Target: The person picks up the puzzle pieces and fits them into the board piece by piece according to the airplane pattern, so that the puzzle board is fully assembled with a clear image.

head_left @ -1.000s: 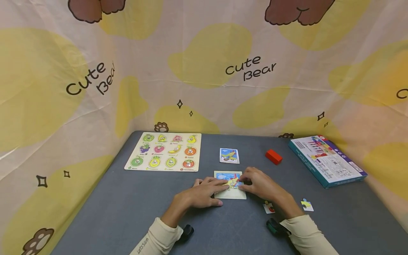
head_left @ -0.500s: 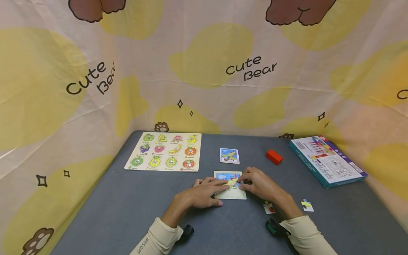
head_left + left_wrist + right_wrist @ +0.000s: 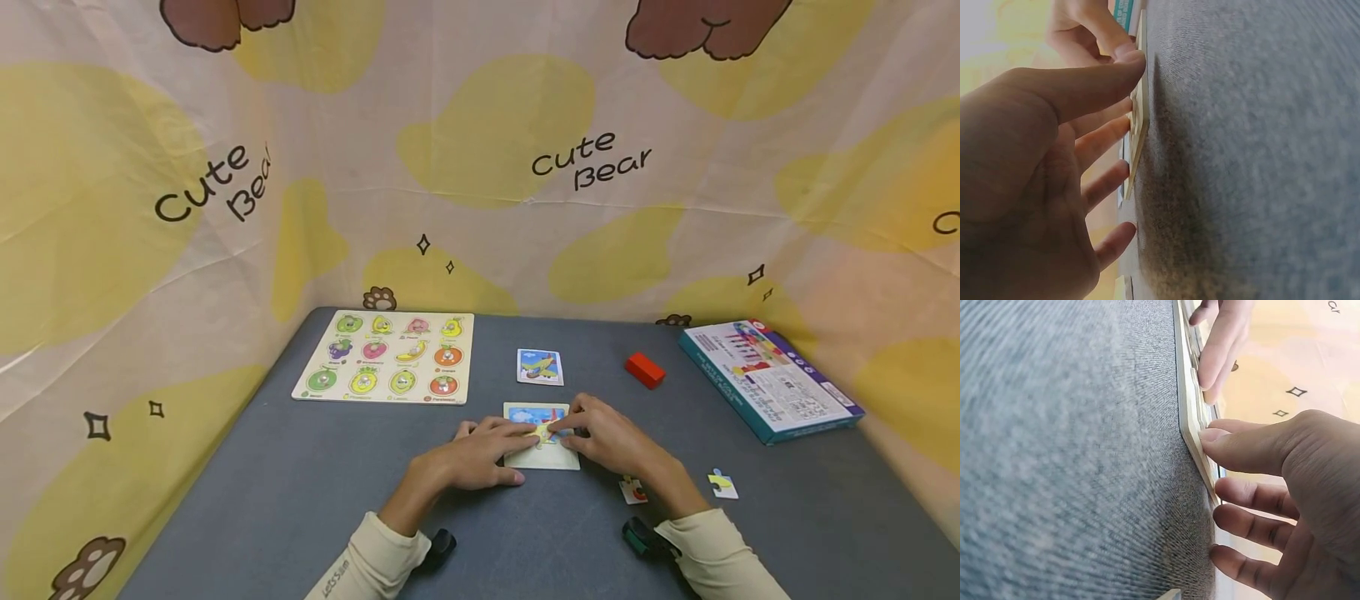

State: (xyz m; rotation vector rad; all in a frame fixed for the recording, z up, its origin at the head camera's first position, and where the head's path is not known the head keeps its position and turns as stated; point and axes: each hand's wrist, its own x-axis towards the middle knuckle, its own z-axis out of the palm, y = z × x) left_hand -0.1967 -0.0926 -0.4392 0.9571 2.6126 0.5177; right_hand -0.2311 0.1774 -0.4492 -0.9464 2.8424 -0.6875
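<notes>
A small cream-framed puzzle board (image 3: 551,457) with a sky-and-plane picture lies flat in the middle of the table. My left hand (image 3: 480,457) rests across its left side, fingers extended onto the pieces, thumb at the lower left edge. From the right, my right hand (image 3: 611,433) touches the picture with index finger and thumb. In the right wrist view that thumb (image 3: 1244,449) reaches over the board's edge (image 3: 1190,434), with the other fingers fanned beside the board. Both hands hide part of the picture. Behind it lies a plane picture card (image 3: 539,367).
A fruit puzzle board (image 3: 386,393) lies at back left. At back right are a red block (image 3: 644,369) and a flat box (image 3: 772,379). Two loose puzzle pieces, one with red (image 3: 633,490) and one with yellow (image 3: 723,483), lie near my right forearm. Printed fabric walls surround the table.
My right index finger has shifted slightly left over the picture, with the hand following a little. The left hand and the board have stayed in place.
</notes>
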